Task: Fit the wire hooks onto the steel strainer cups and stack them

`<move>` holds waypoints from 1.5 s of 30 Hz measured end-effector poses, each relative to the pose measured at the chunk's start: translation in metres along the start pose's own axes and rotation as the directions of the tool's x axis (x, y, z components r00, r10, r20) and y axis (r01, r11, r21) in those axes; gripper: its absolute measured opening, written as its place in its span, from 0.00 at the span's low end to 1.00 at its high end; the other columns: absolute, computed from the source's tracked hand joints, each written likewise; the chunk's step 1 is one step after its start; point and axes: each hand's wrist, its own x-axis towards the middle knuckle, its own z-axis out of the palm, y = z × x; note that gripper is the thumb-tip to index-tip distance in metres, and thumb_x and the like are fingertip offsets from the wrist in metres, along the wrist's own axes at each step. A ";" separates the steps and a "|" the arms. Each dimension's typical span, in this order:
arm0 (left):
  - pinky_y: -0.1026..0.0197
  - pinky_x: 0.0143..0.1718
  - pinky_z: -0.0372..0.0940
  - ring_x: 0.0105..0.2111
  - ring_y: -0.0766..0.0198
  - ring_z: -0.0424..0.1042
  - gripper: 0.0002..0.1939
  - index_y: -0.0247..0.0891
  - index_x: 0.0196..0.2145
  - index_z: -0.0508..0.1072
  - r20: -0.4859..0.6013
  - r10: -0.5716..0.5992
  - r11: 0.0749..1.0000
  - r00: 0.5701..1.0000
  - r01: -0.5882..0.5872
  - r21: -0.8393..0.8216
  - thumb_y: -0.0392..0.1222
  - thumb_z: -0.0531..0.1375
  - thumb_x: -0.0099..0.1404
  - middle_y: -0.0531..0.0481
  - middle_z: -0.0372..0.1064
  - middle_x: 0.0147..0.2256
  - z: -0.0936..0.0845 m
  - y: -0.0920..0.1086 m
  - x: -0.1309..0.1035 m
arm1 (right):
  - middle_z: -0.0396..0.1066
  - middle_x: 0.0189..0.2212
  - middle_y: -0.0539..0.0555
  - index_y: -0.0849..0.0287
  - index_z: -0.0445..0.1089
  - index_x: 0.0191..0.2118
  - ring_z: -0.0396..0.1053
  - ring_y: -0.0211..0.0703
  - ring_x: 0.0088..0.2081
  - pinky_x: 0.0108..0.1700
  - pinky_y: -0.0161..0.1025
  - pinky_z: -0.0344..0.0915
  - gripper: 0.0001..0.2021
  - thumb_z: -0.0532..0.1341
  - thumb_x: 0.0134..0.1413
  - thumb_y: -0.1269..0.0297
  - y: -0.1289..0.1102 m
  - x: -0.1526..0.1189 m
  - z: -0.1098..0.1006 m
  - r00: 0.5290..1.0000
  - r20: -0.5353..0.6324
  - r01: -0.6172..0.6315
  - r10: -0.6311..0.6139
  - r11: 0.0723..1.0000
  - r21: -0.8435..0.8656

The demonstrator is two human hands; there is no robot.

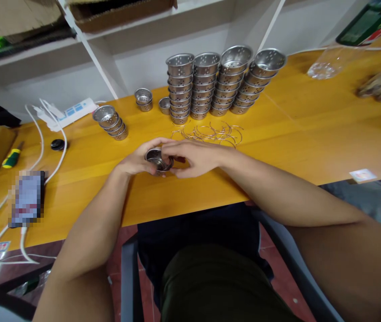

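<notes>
Currently: both hands working at small metal cup [158, 166] | cup: on or just above table [190, 197], before stacked cups [179, 96] | left hand [134, 160]: fingers curled round it | right hand [199, 157]: fingers bent at rim, grasp unclear | next move: likely needs steady left hold

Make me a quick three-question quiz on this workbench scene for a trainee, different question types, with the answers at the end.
1. True or false: the left hand and right hand are both at a metal cup.
2. How many tall stacks of perforated metal cups stand toward the back of the table?
a) two
b) four
c) six
3. Fill in the blank (two words): the long white electrical item behind the phone, left of those stacks, is a ____.

Key: 1. True. 2. b. 3. Power strip.
</notes>
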 end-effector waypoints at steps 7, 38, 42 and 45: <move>0.53 0.54 0.83 0.52 0.49 0.86 0.50 0.42 0.59 0.85 0.026 0.079 0.967 0.997 -0.083 0.242 0.51 0.98 0.43 0.47 0.86 0.51 0.001 0.006 0.004 | 0.74 0.45 0.54 0.54 0.69 0.43 0.70 0.44 0.43 0.48 0.41 0.64 0.14 0.68 0.87 0.59 0.001 0.004 0.003 0.995 -0.093 0.037 -0.029 0.996 0.086; 0.26 0.71 0.52 0.97 0.37 0.14 0.54 0.41 0.74 0.73 -0.648 0.645 0.676 0.405 0.093 0.731 0.90 0.70 0.75 0.42 0.76 0.76 -0.106 0.026 -0.035 | 0.82 0.49 0.60 0.57 0.83 0.49 0.72 0.47 0.40 0.49 0.46 0.71 0.10 0.74 0.80 0.55 0.056 -0.011 0.001 0.848 -0.289 -0.478 0.444 0.877 -0.057; 0.31 0.74 0.50 0.97 0.39 0.21 0.56 0.39 0.71 0.74 -0.630 0.677 0.676 0.381 0.018 0.737 0.91 0.73 0.71 0.45 0.77 0.75 -0.103 0.018 -0.025 | 0.81 0.43 0.57 0.57 0.82 0.48 0.69 0.46 0.37 0.46 0.45 0.67 0.14 0.71 0.81 0.51 0.054 -0.009 0.002 0.862 -0.303 -0.429 0.406 0.903 -0.010; 0.35 0.72 0.53 0.96 0.47 0.22 0.48 0.37 0.63 0.78 -0.534 0.630 0.683 0.563 -0.076 0.726 0.89 0.65 0.78 0.46 0.82 0.69 -0.106 0.011 -0.019 | 0.80 0.41 0.56 0.57 0.81 0.46 0.69 0.47 0.38 0.46 0.45 0.66 0.16 0.69 0.80 0.48 0.052 -0.007 0.002 0.873 -0.335 -0.377 0.356 0.926 0.000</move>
